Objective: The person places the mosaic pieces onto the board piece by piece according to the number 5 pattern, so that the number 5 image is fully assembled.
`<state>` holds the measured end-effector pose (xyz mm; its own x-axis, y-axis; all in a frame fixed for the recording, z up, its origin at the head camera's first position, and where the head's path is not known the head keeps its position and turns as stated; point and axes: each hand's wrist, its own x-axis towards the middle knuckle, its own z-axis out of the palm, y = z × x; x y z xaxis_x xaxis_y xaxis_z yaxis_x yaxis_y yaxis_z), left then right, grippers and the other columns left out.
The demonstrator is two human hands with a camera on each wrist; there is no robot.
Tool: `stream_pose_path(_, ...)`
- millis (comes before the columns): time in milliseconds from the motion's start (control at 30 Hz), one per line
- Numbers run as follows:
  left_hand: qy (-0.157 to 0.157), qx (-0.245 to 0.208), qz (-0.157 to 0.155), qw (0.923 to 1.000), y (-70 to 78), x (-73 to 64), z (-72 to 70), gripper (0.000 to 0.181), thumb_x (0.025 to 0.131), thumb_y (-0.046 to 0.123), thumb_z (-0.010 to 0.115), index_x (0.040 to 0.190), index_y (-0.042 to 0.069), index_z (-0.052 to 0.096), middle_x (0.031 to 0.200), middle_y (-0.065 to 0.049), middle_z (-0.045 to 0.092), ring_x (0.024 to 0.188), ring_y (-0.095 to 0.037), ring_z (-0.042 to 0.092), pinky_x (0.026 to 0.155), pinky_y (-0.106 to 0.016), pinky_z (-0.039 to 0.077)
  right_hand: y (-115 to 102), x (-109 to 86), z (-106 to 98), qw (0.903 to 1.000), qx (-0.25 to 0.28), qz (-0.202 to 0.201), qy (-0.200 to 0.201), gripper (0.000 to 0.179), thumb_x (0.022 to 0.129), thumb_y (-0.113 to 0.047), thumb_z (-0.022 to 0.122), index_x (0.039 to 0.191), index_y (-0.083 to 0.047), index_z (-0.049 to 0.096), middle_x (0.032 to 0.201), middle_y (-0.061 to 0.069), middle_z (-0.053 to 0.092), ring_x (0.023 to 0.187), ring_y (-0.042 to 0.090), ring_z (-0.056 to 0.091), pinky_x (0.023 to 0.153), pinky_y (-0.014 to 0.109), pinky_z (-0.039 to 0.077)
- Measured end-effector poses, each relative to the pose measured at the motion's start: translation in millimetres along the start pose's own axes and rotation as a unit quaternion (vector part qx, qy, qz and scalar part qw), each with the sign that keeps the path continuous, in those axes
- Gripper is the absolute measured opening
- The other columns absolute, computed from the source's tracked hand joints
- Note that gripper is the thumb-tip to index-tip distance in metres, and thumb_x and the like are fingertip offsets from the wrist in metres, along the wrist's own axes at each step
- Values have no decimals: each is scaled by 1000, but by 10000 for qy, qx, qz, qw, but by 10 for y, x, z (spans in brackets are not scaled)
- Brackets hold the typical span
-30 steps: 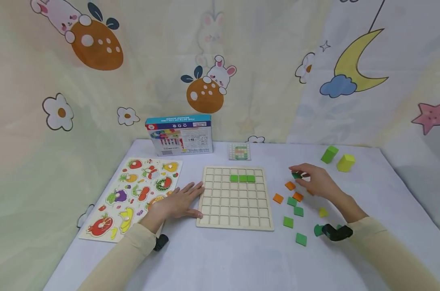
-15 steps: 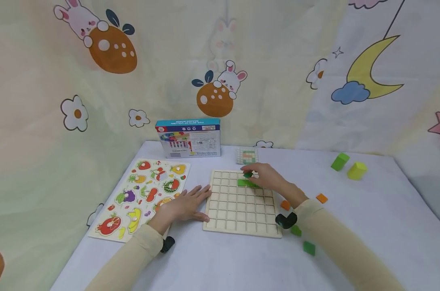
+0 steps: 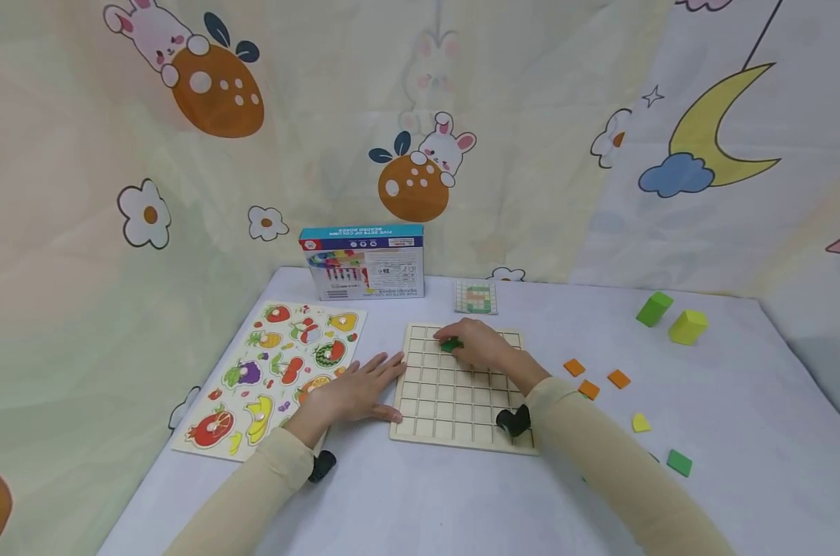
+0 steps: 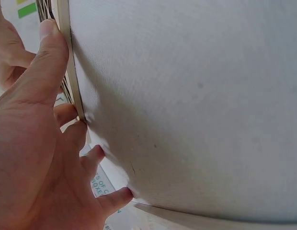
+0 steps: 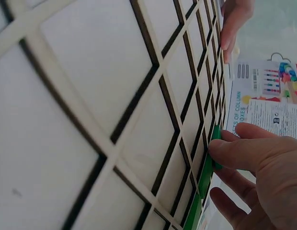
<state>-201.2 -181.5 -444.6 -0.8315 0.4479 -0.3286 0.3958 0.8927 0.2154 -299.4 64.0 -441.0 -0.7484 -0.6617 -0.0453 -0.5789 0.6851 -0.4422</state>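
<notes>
A wooden grid board (image 3: 427,423) lies in the middle of the table. My right hand (image 3: 481,344) is over its far rows, pinching a green tile (image 3: 451,344) between thumb and fingers. In the right wrist view, that pinched tile (image 5: 217,143) is at the grid's surface, beside green tiles (image 5: 205,178) lying in squares. Whether it is seated in a square, I cannot tell. My left hand (image 3: 353,395) rests at the board's left edge with fingers spread; in the left wrist view the thumb (image 4: 50,57) touches the rim.
Left of the board lies a fruit puzzle (image 3: 281,386). Behind stand a box (image 3: 367,266) and a small patterned card (image 3: 475,296). To the right are loose orange tiles (image 3: 618,378), a yellow piece (image 3: 640,422), a green tile (image 3: 679,462), a green block (image 3: 654,309) and a yellow block (image 3: 688,327).
My right hand has moved left from the loose tiles on the right to the board's far rows, carrying the green tile. My left hand has stayed at the board's edge. The head view shifted slightly.
</notes>
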Motion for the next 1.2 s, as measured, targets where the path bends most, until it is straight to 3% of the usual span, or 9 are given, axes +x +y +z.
stream_pose_path(300, -32, 89, -31, 10000, 21, 4, -33, 93, 83, 65, 57, 156, 23, 17, 165, 4, 5, 152, -27, 9, 120, -59, 16, -18, -34, -9, 9998, 142, 138, 42, 42, 90, 0, 63, 130, -12, 63, 121, 0, 69, 120, 21, 60, 104, 39, 48)
stream_pose_path(533, -21, 120, -18, 9999, 25, 13, -30, 93, 83, 66, 57, 156, 23, 18, 165, 4, 6, 152, -27, 9, 120, -59, 17, -16, -65, 9, 9994, 116, 66, 334, 39, 89, -2, 65, 127, -9, 64, 113, 4, 70, 108, 21, 62, 97, 40, 51)
stream_pose_path(867, -4, 85, -5, 10000, 17, 23, -20, 93, 83, 66, 57, 156, 24, 18, 165, 4, 6, 152, -26, 9, 120, -58, 17, -47, -71, -2, 9995, 63, 50, 314, 38, 90, -2, 64, 127, -9, 64, 118, 4, 69, 114, 22, 62, 100, 39, 50)
stream_pose_path(1033, 8, 39, -3, 10000, 18, 10, -9, 92, 83, 66, 57, 156, 24, 19, 165, 4, 7, 152, -28, 10, 119, -59, 17, -2, -204, -97, 9988, 110, 49, 485, 37, 91, -7, 64, 128, -11, 63, 124, 5, 66, 116, 23, 61, 99, 41, 51)
stream_pose_path(1200, -13, 68, -21, 10000, 18, -10, -9, 92, 84, 65, 57, 156, 23, 19, 165, 4, 6, 152, -28, 10, 119, -59, 18, 196, -492, -245, 9970, 68, 55, 771, 37, 91, -8, 66, 127, -10, 64, 124, 7, 66, 115, 26, 60, 98, 45, 50)
